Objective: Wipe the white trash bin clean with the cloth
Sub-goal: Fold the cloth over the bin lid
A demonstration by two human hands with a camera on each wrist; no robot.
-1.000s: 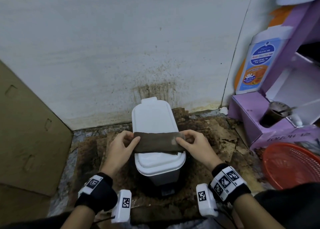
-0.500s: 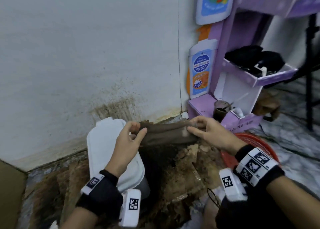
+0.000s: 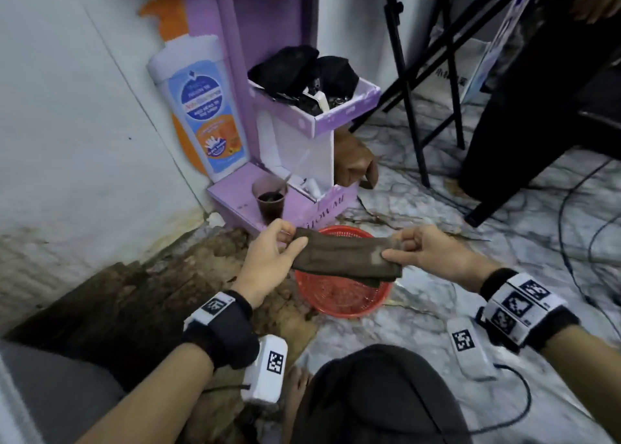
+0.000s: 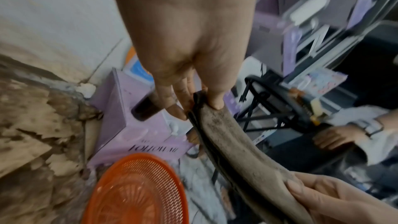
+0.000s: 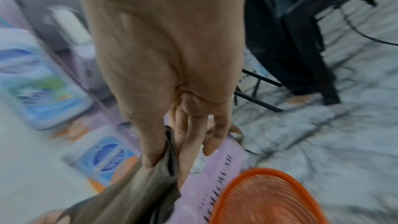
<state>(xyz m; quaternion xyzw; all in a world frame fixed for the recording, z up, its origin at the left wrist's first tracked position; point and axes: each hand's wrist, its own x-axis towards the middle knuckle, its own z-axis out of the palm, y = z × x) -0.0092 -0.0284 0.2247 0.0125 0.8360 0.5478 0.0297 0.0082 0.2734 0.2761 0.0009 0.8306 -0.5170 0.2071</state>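
A folded brown cloth point(image 3: 346, 258) is stretched in the air between both hands, above a red mesh basket point(image 3: 339, 295). My left hand point(image 3: 272, 255) pinches its left end between thumb and fingers. My right hand point(image 3: 413, 252) pinches the right end the same way. The left wrist view shows the cloth point(image 4: 234, 149) running from my left hand point(image 4: 193, 106) down to the fingers of the right hand point(image 4: 318, 192). In the right wrist view my right hand point(image 5: 170, 151) grips the cloth point(image 5: 133, 193). The white trash bin is out of every current view.
A purple cardboard stand point(image 3: 302, 201) with a dark drink cup point(image 3: 270, 201) sits just behind the basket. Torn, stained cardboard point(image 3: 141, 295) covers the floor on the left. Black chair legs point(image 3: 420, 107) and cables point(image 3: 571, 215) cross the marble floor on the right. My knee point(image 3: 376, 393) is below.
Both hands carried the cloth off the bin lid and to the right, and it now hangs over the red basket. The view swung right and the bin left the picture.
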